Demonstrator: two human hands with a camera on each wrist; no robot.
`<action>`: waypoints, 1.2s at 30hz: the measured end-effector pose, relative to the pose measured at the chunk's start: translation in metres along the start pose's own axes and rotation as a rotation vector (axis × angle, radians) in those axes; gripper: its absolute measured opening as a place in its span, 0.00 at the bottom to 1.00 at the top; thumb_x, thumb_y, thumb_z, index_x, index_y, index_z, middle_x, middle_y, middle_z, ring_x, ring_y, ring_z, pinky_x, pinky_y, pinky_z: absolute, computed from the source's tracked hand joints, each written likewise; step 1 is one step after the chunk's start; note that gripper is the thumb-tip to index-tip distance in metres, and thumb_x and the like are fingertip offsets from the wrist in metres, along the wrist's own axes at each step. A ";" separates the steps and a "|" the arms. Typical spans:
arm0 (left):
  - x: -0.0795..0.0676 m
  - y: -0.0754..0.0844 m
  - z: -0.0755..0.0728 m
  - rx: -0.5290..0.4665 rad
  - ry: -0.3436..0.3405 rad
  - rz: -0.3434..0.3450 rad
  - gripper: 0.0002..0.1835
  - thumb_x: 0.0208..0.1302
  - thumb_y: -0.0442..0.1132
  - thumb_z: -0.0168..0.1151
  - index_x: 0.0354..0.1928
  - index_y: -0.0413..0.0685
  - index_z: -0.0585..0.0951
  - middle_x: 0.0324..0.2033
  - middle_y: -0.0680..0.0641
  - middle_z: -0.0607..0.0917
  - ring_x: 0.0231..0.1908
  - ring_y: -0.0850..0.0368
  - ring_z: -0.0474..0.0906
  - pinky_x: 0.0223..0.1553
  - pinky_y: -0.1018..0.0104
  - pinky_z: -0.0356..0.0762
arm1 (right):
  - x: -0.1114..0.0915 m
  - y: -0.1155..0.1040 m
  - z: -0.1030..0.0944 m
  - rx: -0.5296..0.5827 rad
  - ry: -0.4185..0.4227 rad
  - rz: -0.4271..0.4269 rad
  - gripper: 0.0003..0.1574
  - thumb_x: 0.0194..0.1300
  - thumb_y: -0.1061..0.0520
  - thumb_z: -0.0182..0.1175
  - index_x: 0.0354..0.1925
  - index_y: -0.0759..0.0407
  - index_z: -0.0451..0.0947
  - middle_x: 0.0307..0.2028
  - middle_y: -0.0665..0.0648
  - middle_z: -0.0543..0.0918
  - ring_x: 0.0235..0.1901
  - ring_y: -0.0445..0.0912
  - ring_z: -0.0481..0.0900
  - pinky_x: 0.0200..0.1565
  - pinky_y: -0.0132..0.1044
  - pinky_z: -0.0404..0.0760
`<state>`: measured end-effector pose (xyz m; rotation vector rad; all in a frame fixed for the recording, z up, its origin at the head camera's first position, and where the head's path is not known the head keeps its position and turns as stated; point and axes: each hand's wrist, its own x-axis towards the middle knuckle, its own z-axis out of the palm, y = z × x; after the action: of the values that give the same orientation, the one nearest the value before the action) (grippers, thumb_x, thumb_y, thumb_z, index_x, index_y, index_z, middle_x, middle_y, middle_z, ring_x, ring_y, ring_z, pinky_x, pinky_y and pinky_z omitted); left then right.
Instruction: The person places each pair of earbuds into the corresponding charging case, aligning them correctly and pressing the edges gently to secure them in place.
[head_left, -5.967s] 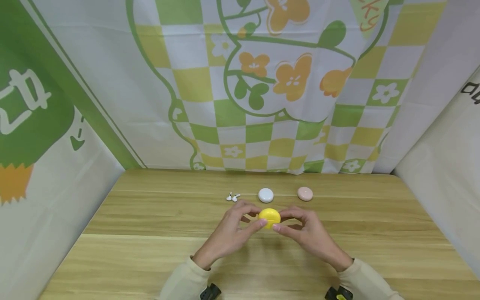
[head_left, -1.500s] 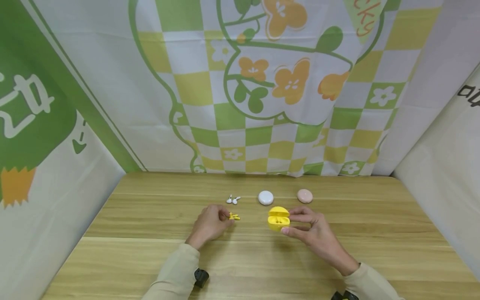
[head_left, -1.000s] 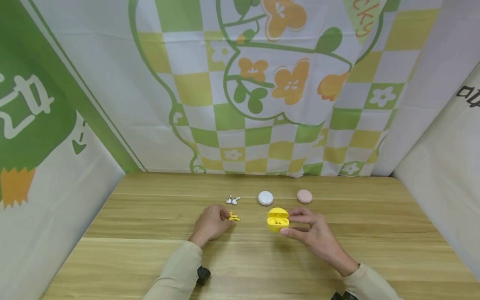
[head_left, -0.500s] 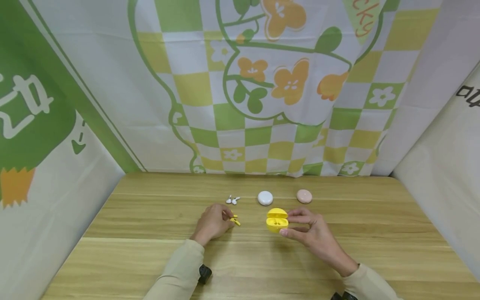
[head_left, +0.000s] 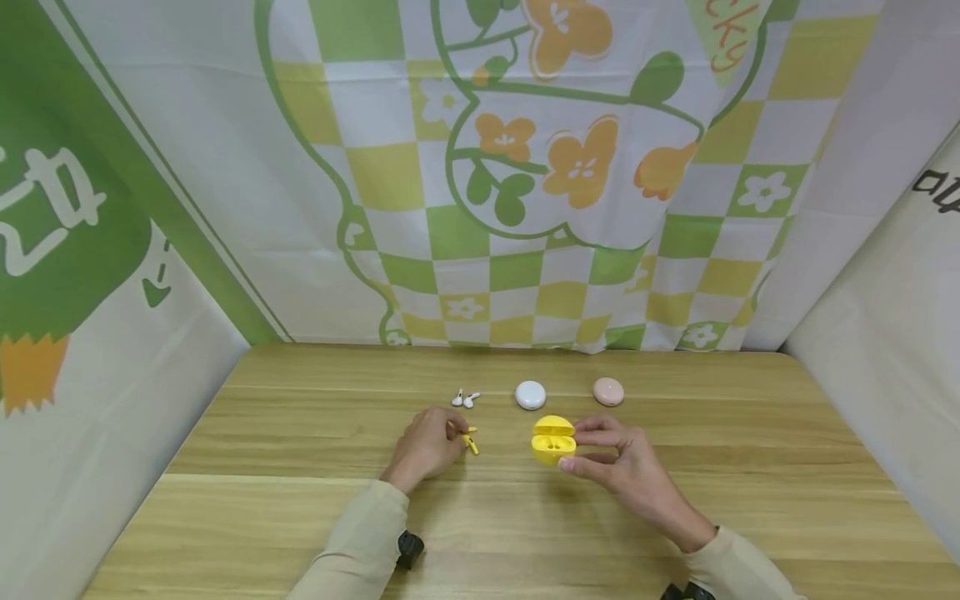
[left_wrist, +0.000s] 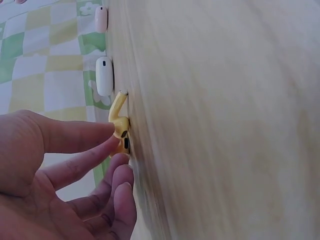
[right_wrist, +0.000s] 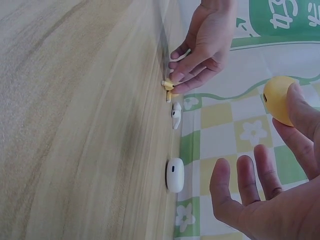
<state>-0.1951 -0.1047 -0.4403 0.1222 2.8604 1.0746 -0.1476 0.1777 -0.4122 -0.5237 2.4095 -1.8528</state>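
My left hand is low over the wooden table, thumb and index finger pinching a yellow earbud. A second yellow earbud sits right beside it, partly hidden by the fingers. To the right, my right hand holds a round yellow earbud case above the table, between thumb and fingers at its right side. The case's lid is raised, and its two slots look bare in the head view. In the right wrist view the case shows its back, the other fingers spread below it.
Behind the hands stand a pair of white earbuds, a round white case and a round pink case, in a row across the table. A patterned cloth hangs at the back edge.
Six seconds ago both hands held the closed yellow case; now it is open in the right hand alone. The left hand has moved left to the yellow earbuds, and one has turned between its fingertips.
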 end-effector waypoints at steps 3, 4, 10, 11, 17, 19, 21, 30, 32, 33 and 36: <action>-0.001 0.000 0.000 -0.008 0.002 0.001 0.05 0.62 0.36 0.70 0.39 0.45 0.87 0.34 0.49 0.83 0.36 0.54 0.78 0.34 0.56 0.77 | 0.000 0.000 0.000 0.001 0.000 0.005 0.16 0.57 0.65 0.75 0.45 0.69 0.87 0.50 0.66 0.77 0.52 0.56 0.77 0.49 0.39 0.85; -0.001 0.000 0.000 -0.009 0.004 0.000 0.06 0.62 0.38 0.71 0.39 0.45 0.87 0.34 0.49 0.84 0.36 0.54 0.78 0.34 0.56 0.77 | 0.000 0.000 0.000 0.001 0.000 0.006 0.16 0.57 0.65 0.75 0.45 0.69 0.87 0.50 0.66 0.77 0.52 0.56 0.77 0.49 0.39 0.85; -0.003 0.002 0.001 0.023 0.011 -0.044 0.17 0.56 0.49 0.77 0.38 0.44 0.85 0.37 0.48 0.84 0.37 0.52 0.78 0.37 0.54 0.76 | 0.000 -0.001 0.001 -0.003 0.004 0.006 0.16 0.57 0.65 0.75 0.45 0.69 0.87 0.50 0.66 0.77 0.52 0.55 0.77 0.48 0.40 0.85; -0.003 0.002 0.001 0.033 0.013 -0.051 0.18 0.55 0.49 0.78 0.38 0.44 0.85 0.37 0.48 0.84 0.37 0.52 0.78 0.37 0.53 0.75 | 0.000 -0.001 0.001 -0.004 0.004 0.006 0.17 0.57 0.66 0.75 0.45 0.70 0.87 0.50 0.66 0.77 0.52 0.55 0.77 0.48 0.40 0.85; -0.001 0.002 0.004 0.054 0.021 -0.050 0.18 0.53 0.47 0.80 0.35 0.44 0.83 0.34 0.49 0.83 0.34 0.53 0.76 0.35 0.56 0.74 | 0.000 -0.001 0.002 0.001 0.005 0.009 0.17 0.57 0.66 0.75 0.46 0.71 0.86 0.50 0.66 0.77 0.52 0.56 0.77 0.49 0.39 0.84; -0.002 0.003 0.004 0.045 0.014 -0.043 0.17 0.53 0.46 0.80 0.35 0.44 0.82 0.33 0.49 0.81 0.33 0.53 0.75 0.33 0.58 0.74 | 0.000 -0.002 0.002 0.002 0.005 0.013 0.17 0.57 0.66 0.75 0.46 0.71 0.86 0.50 0.66 0.77 0.52 0.56 0.77 0.49 0.39 0.84; -0.002 0.004 0.004 0.034 0.004 -0.031 0.17 0.53 0.44 0.80 0.35 0.43 0.82 0.32 0.50 0.80 0.32 0.54 0.74 0.33 0.59 0.73 | 0.000 -0.002 0.002 0.001 0.005 0.014 0.18 0.57 0.65 0.75 0.46 0.71 0.86 0.50 0.66 0.77 0.52 0.56 0.77 0.49 0.39 0.84; -0.002 0.003 0.005 -0.004 -0.039 0.050 0.15 0.53 0.38 0.80 0.36 0.40 0.83 0.31 0.49 0.79 0.32 0.56 0.73 0.36 0.61 0.74 | 0.001 -0.003 0.002 0.004 0.000 0.014 0.18 0.57 0.65 0.75 0.46 0.71 0.86 0.50 0.66 0.77 0.52 0.56 0.77 0.49 0.39 0.84; -0.002 0.003 0.005 0.002 -0.040 0.067 0.14 0.53 0.38 0.80 0.36 0.40 0.83 0.32 0.49 0.79 0.33 0.55 0.73 0.37 0.60 0.74 | 0.001 -0.003 0.002 0.005 -0.001 0.014 0.18 0.57 0.65 0.75 0.46 0.71 0.86 0.50 0.66 0.77 0.52 0.55 0.77 0.49 0.39 0.84; -0.002 0.003 0.006 0.008 -0.039 0.076 0.14 0.53 0.38 0.80 0.35 0.40 0.83 0.32 0.49 0.79 0.34 0.55 0.73 0.39 0.59 0.74 | 0.001 -0.003 0.002 0.006 0.000 0.013 0.18 0.57 0.65 0.75 0.46 0.71 0.86 0.50 0.66 0.77 0.52 0.55 0.77 0.49 0.39 0.84; -0.004 0.003 0.006 0.032 -0.040 0.103 0.13 0.54 0.38 0.80 0.34 0.41 0.83 0.34 0.49 0.79 0.39 0.52 0.73 0.43 0.56 0.74 | 0.001 -0.003 0.002 0.004 0.001 0.012 0.18 0.57 0.65 0.75 0.46 0.70 0.86 0.50 0.66 0.77 0.51 0.54 0.78 0.49 0.39 0.84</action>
<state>-0.1908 -0.0984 -0.4426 0.2923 2.8643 1.0319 -0.1472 0.1748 -0.4103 -0.5075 2.4034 -1.8538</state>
